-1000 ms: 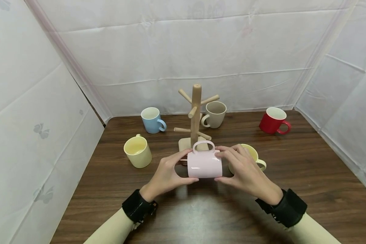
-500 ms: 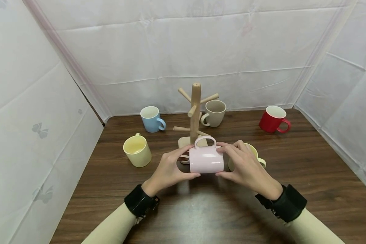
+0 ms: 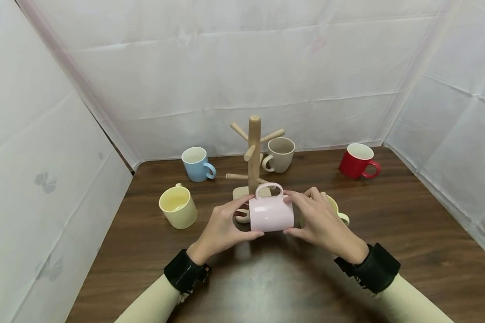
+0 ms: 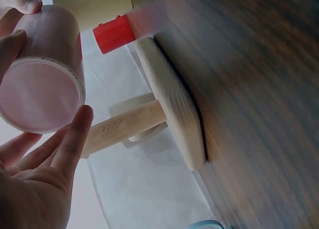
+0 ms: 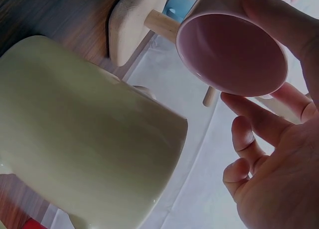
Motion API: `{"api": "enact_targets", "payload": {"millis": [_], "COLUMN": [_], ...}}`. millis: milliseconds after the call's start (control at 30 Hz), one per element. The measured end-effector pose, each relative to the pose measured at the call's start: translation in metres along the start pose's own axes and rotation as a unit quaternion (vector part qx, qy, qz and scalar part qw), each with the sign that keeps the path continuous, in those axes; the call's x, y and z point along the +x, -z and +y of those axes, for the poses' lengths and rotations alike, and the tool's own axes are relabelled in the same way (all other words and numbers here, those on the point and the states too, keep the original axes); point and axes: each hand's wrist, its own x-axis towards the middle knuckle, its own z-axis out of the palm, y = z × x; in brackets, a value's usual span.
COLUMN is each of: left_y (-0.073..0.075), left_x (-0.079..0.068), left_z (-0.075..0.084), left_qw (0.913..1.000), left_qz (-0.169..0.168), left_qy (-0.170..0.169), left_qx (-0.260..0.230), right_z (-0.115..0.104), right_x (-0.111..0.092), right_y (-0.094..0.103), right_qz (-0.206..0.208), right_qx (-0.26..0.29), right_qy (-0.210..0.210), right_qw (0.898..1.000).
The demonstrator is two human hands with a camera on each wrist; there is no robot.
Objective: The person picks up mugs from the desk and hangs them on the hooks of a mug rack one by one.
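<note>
A glossy pink mug (image 3: 271, 214) is held on its side above the table, handle up, in front of the wooden mug tree (image 3: 253, 152). My left hand (image 3: 223, 226) grips its base end between thumb and fingers; the round base faces the left wrist camera. My right hand (image 3: 323, 224) pinches the rim end with thumb and fingers, and the hollow inside of the pink mug (image 5: 232, 55) shows in the right wrist view. A yellow mug (image 5: 89, 134) stands behind my right hand, partly hidden by it in the head view.
Another yellow mug (image 3: 178, 208) stands left of the mug tree. Behind are a light blue mug (image 3: 197, 166), a beige mug (image 3: 280, 157) and a red mug (image 3: 355, 161) at the right. White cloth walls (image 3: 226, 72) border the dark wooden table (image 3: 408, 220).
Both hands have carried the pink mug slightly forward and right relative to the mug tree, keeping their hold. The head view has shifted a little. The other mugs stay put.
</note>
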Motion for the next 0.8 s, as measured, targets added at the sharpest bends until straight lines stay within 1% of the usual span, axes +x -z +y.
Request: {"api": "enact_targets", "payload": {"millis": [133,300,467,800], "left_y": [-0.0021,-0.0049,-0.0043,-0.0064], "left_x": [-0.0027,0.0019,0.0033,0.0026], "left_z": [-0.0006,-0.0042,-0.0058,-0.0069], "left_qw": [1.0000,0.9999,0.9998,0.9996], "left_qz": [0.001,0.010,0.020,0.014], "left_qy": [0.001,-0.007,-0.003,0.005], "left_qx": [0.004,0.009,0.007,0.025], "right_z": [-0.0009,0.0019,0.0024,0.0012], "right_x": [-0.0018,0.0018,0.0053,0.0062], "right_y": [-0.0021,-0.0005,-0.0020,-0.0046], "right_qz": [-0.009,-0.009,-0.015,-0.017], "right_qx": [-0.001,-0.009,-0.012,-0.029], "right_qy": [-0.007,-0.015,-0.016,-0.021], "right_qw": [1.000,1.000,1.000,0.999]}}
